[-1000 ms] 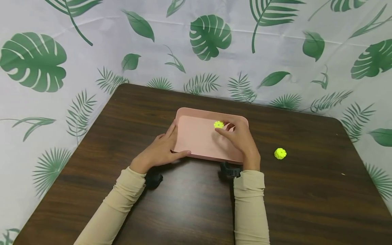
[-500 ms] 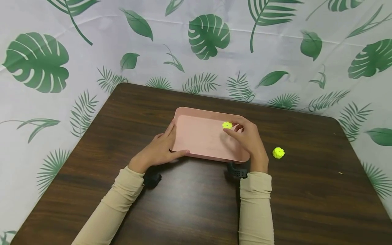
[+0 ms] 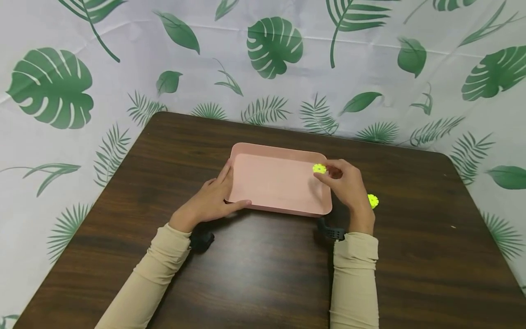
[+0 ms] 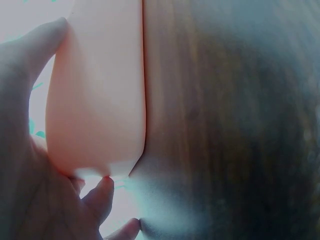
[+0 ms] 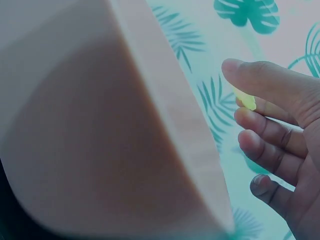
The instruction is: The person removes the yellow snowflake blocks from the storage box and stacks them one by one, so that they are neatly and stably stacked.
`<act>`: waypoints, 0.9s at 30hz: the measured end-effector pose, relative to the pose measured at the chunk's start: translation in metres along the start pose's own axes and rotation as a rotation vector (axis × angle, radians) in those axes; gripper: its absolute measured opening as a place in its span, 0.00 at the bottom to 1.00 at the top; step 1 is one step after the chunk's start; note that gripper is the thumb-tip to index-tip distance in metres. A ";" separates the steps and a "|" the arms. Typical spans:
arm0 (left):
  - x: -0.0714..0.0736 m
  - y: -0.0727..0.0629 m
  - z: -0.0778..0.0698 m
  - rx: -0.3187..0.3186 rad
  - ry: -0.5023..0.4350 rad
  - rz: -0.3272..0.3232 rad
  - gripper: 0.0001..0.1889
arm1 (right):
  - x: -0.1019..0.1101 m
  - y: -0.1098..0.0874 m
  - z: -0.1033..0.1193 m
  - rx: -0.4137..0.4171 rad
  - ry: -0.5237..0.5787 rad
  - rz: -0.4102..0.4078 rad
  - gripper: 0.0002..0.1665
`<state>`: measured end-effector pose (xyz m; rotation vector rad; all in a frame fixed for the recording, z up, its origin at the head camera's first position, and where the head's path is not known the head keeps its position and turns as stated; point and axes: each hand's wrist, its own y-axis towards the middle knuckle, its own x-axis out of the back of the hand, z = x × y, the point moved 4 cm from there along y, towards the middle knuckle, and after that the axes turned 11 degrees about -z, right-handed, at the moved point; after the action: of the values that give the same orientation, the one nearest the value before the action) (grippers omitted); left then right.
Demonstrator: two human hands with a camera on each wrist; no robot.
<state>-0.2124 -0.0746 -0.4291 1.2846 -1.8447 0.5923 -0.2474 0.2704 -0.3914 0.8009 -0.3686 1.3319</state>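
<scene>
A shallow pink tray [image 3: 275, 178] lies on the dark wooden table. My left hand [image 3: 208, 199] rests at its left end, fingers straight along the side wall and thumb by the front edge. The left wrist view shows that thumb and the fingertips touching the tray wall [image 4: 97, 90]. Over the tray's right end, my right hand [image 3: 349, 185] pinches a bright yellow disc [image 3: 319, 168] with a notched, flower-like edge between thumb and forefinger. In the right wrist view, the thumb covers much of the disc [image 5: 246, 99], and the other fingers are loosely bent.
Another notched yellow piece [image 3: 373, 201] sits on the table [image 3: 411, 256] right of the tray, partly covered by my right wrist. Black straps [image 3: 330, 231] circle both wrists. A white leaf-print cloth [image 3: 197, 73] hangs behind the table's far edge.
My right hand has moved right across the tray, carrying the yellow disc from inside it toward the right wall. The wrist now partly covers the other yellow piece. My left hand stays put.
</scene>
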 end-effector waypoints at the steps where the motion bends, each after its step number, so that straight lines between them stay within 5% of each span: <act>1: 0.000 0.000 0.000 -0.001 0.002 0.000 0.59 | 0.003 0.000 -0.002 0.000 -0.008 -0.005 0.22; 12: 0.000 0.001 -0.001 -0.008 0.014 -0.005 0.58 | 0.043 -0.012 -0.030 0.004 -0.099 -0.072 0.23; 27: -0.001 0.002 0.000 0.000 0.006 -0.001 0.59 | 0.090 -0.034 -0.066 -0.091 -0.191 -0.085 0.30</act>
<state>-0.2138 -0.0733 -0.4296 1.2823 -1.8389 0.5951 -0.2074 0.3800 -0.3876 0.8606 -0.5364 1.1548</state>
